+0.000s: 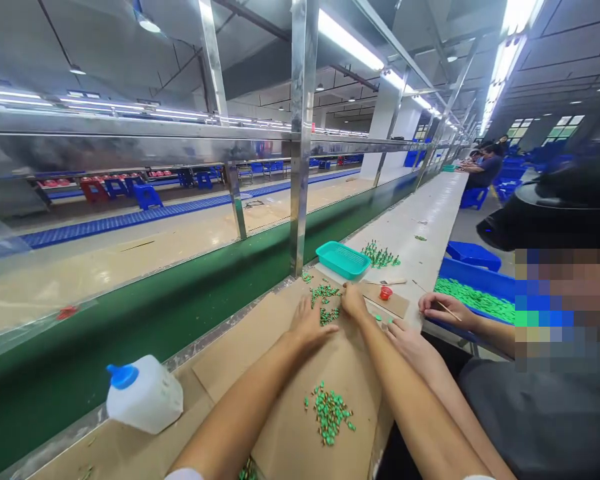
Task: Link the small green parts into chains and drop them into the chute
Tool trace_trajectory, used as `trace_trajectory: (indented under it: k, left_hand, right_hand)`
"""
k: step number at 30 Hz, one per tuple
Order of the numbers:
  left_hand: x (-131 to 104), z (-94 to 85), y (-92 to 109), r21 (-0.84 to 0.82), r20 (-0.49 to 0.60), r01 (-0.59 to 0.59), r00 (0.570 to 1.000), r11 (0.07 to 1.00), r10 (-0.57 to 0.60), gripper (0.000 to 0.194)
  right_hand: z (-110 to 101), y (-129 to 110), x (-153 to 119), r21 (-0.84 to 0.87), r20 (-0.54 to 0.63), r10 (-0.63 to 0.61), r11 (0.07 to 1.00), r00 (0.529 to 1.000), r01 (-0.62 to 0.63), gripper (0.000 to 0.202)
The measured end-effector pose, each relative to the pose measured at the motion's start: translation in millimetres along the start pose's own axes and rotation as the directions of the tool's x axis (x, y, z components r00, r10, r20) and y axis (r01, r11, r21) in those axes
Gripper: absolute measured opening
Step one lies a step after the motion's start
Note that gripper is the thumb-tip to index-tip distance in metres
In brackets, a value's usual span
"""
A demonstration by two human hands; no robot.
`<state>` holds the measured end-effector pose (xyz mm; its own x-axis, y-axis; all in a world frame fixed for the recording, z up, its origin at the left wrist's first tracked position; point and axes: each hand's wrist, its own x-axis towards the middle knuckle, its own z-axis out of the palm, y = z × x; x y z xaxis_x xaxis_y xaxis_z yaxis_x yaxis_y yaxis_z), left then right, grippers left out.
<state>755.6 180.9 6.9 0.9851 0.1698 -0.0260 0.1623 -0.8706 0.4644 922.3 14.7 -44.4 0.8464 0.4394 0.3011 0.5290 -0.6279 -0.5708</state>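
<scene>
My left hand (307, 325) lies at the left side of a pile of small green-and-brown pieces (326, 293) on the cardboard, its fingers stretched and its thumb spread toward the right. On the pile's other side is my right hand (354, 303), with its fingers curled inward; whatever they hold, if anything, is hidden. Closer to me, between my forearms, lies another loose heap of the same pieces (331, 417). A few more show beneath my left forearm at the bottom edge.
A white jug with a blue cap (145, 393) stands at left. Beyond my hands are a turquoise basket (343, 260), upright green pieces (380, 255) and a red cup (385, 292). At right, a co-worker's hand (445, 312) holds a thin stick near a blue bin (480, 277).
</scene>
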Motion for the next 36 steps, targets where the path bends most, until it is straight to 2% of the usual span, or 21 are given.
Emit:
trace_trajectory:
  k: [3, 5, 8, 11, 15, 18, 22, 27, 32, 36]
  left_hand:
    - [36.2, 20.9, -6.0, 0.023, 0.042, -0.027, 0.999, 0.999, 0.026, 0.092]
    - [51.0, 33.2, -10.9, 0.029, 0.050, -0.033, 0.998, 0.999, 0.031, 0.096]
    - [62.3, 44.8, -16.9, 0.026, 0.025, -0.034, 0.999, 0.999, 0.034, 0.097]
    - [67.3, 45.4, -19.4, 0.016, -0.030, -0.033, 0.999, 0.999, 0.033, 0.085]
    - [68.9, 33.2, -24.9, -0.007, -0.086, -0.011, 0.996, 1.000, 0.010, 0.069]
    - [62.2, 21.7, -37.0, -0.016, -0.052, -0.012, 0.999, 1.000, 0.011, 0.073]
    - [47.5, 11.4, -54.0, -0.030, 0.020, -0.025, 0.999, 0.999, 0.025, 0.084]
    - [40.3, 9.8, -58.5, -0.108, 0.022, 0.037, 0.999, 0.994, -0.035, 0.071]
    - [45.6, 15.1, -65.2, -0.298, 0.002, 0.103, 0.994, 0.949, -0.107, 0.054]
    - [54.0, 18.4, -78.0, -0.565, -0.021, 0.061, 0.996, 0.823, -0.088, 0.046]
  right_hand:
    - [36.3, -4.0, 42.5, -0.038, 0.023, 0.096, 0.995, 0.995, -0.095, 0.035]
    - [49.6, 2.4, 54.0, -0.052, 0.044, 0.129, 0.991, 0.991, -0.126, 0.034]
    - [58.6, 11.1, 62.1, -0.045, 0.069, 0.128, 0.991, 0.989, -0.125, 0.034]
    - [65.0, 7.9, 76.4, 0.000, 0.095, 0.069, 0.998, 0.993, -0.069, 0.035]
    - [74.5, -4.6, 91.3, 0.089, 0.161, -0.051, 0.995, 0.986, 0.037, 0.035]
    - [77.3, -6.4, 79.6, 0.147, 0.207, -0.123, 0.985, 0.971, 0.094, 0.035]
    - [76.3, -2.6, 47.4, 0.189, 0.228, -0.186, 0.971, 0.956, 0.144, 0.038]
    - [77.1, -9.0, 31.1, 0.181, 0.211, -0.225, 0.965, 0.951, 0.188, 0.050]
    - [79.9, -23.1, 31.9, 0.175, 0.272, -0.340, 0.937, 0.900, 0.301, 0.052]
    - [82.4, -27.9, 27.8, 0.183, 0.302, -0.434, 0.900, 0.849, 0.396, 0.055]
